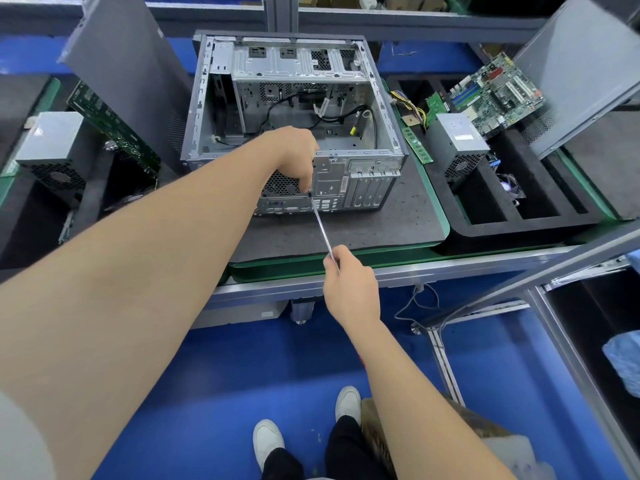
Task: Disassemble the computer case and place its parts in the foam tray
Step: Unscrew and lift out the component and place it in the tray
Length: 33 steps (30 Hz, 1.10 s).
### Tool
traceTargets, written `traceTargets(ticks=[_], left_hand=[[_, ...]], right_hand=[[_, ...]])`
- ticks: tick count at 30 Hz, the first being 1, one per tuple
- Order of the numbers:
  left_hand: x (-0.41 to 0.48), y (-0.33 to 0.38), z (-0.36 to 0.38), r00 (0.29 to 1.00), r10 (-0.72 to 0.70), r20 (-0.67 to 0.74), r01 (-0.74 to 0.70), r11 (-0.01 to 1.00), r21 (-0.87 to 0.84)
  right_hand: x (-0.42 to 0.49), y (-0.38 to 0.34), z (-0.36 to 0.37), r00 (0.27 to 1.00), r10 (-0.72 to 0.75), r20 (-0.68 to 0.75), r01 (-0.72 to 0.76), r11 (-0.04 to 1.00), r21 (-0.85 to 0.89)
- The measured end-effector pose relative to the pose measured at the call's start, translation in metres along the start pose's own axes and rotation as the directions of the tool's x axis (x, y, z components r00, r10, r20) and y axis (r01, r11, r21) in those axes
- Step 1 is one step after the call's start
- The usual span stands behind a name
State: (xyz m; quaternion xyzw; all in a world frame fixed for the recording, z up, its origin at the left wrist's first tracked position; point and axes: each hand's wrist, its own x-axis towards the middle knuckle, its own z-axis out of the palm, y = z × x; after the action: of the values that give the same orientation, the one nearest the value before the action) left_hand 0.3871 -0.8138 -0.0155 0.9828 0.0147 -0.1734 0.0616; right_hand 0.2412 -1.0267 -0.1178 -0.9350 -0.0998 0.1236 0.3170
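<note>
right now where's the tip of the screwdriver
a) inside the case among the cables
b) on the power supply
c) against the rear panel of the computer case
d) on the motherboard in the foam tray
C: the screwdriver runs up from the right hand to the rear panel of the computer case, where the left hand pinches at its tip beside the fan grille.

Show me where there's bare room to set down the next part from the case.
Bare: the mat between the computer case and the foam tray, and the tray's slot in front of the power supply. Crowded: the tray's far end, with the motherboard and cables. The screwdriver crosses the mat's front.
</note>
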Motion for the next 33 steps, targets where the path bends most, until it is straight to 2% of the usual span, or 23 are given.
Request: traceTargets(ticks=[1, 2, 4, 6, 8, 9, 10, 11, 12, 17, 19, 21, 23, 26, 28, 29, 30, 31, 32, 33], left_hand=[[0.0, 0.0, 0.0, 1.0, 0.001, 0.002, -0.001, 1.0, -0.005], [0.0, 0.0, 0.0, 1.0, 0.001, 0.003, -0.001, 1.0, -0.01], [0.0, -0.001, 0.0, 1.0, 0.001, 0.004, -0.001, 1.0, -0.009], [0.0, 0.0, 0.0, 1.0, 0.015, 0.006, -0.015, 1.0, 0.002], [0.0, 0.0, 0.0, 1.0, 0.022, 0.007, -0.022, 1.0, 0.008], [0.0, 0.0, 0.0, 1.0, 0.022, 0.008, -0.022, 1.0, 0.012], [0.001, 0.0, 0.0, 1.0, 0.023, 0.008, -0.023, 1.0, 0.014], [0.001, -0.001, 0.0, 1.0, 0.02, 0.008, -0.02, 1.0, 0.014], [0.001, -0.001, 0.0, 1.0, 0.014, 0.01, -0.015, 1.0, 0.013], [0.001, -0.002, 0.0, 1.0, 0.01, 0.007, -0.011, 0.999, 0.042], [0.0, -0.002, 0.001, 1.0, 0.013, 0.005, -0.013, 0.998, 0.06], [-0.001, -0.005, 0.002, 1.0, 0.018, -0.019, -0.017, 0.999, 0.051], [-0.004, -0.006, 0.002, 0.997, 0.029, -0.067, -0.028, 0.999, 0.02], [-0.018, -0.01, 0.002, 0.993, 0.061, -0.1, -0.069, 0.994, -0.084], [-0.033, -0.009, 0.007, 0.963, 0.062, -0.262, -0.132, 0.956, -0.26], [-0.042, -0.008, 0.014, 0.898, 0.043, -0.437, -0.198, 0.928, -0.315], [-0.051, -0.005, 0.022, 0.762, 0.026, -0.647, -0.276, 0.917, -0.288], [-0.06, 0.0, 0.034, 0.587, 0.013, -0.809, -0.312, 0.926, -0.212], [-0.069, 0.005, 0.048, 0.444, -0.018, -0.896, -0.319, 0.931, -0.177], [-0.076, 0.011, 0.065, 0.398, -0.093, -0.913, -0.316, 0.92, -0.232]], right_hand=[[0.002, 0.0, -0.004, 0.995, 0.031, 0.094, -0.051, 0.975, 0.216], [0.005, 0.001, -0.007, 0.975, 0.045, 0.218, -0.138, 0.891, 0.432], [0.009, 0.002, -0.012, 0.897, 0.011, 0.442, -0.362, 0.591, 0.721], [0.013, 0.001, -0.016, 0.833, -0.047, 0.551, -0.517, 0.284, 0.807], [0.016, 0.0, -0.019, 0.788, -0.117, 0.604, -0.606, 0.029, 0.795], [0.018, 0.0, -0.021, 0.771, -0.148, 0.62, -0.633, -0.064, 0.772], [0.019, 0.0, -0.021, 0.762, -0.163, 0.626, -0.645, -0.107, 0.757], [0.019, -0.001, -0.02, 0.765, -0.157, 0.624, -0.64, -0.092, 0.762], [0.02, -0.003, -0.018, 0.777, -0.125, 0.617, -0.624, -0.027, 0.781], [0.019, -0.011, -0.004, 0.845, 0.127, 0.519, -0.522, 0.399, 0.754], [0.019, -0.012, -0.002, 0.876, 0.245, 0.415, -0.477, 0.566, 0.673], [0.019, -0.012, 0.001, 0.902, 0.336, 0.27, -0.43, 0.667, 0.609], [0.02, -0.012, 0.003, 0.906, 0.351, 0.238, -0.42, 0.665, 0.618], [0.022, -0.013, -0.001, 0.863, 0.342, 0.372, -0.505, 0.559, 0.657], [0.026, -0.014, -0.005, 0.827, 0.349, 0.441, -0.562, 0.496, 0.662], [0.029, -0.015, -0.007, 0.814, 0.353, 0.461, -0.581, 0.483, 0.655], [0.031, -0.015, -0.008, 0.803, 0.358, 0.476, -0.596, 0.479, 0.644], [0.033, -0.015, -0.009, 0.793, 0.364, 0.489, -0.609, 0.476, 0.634], [0.035, -0.015, -0.008, 0.782, 0.371, 0.501, -0.623, 0.471, 0.624], [0.037, -0.014, -0.007, 0.771, 0.383, 0.51, -0.637, 0.463, 0.616]])
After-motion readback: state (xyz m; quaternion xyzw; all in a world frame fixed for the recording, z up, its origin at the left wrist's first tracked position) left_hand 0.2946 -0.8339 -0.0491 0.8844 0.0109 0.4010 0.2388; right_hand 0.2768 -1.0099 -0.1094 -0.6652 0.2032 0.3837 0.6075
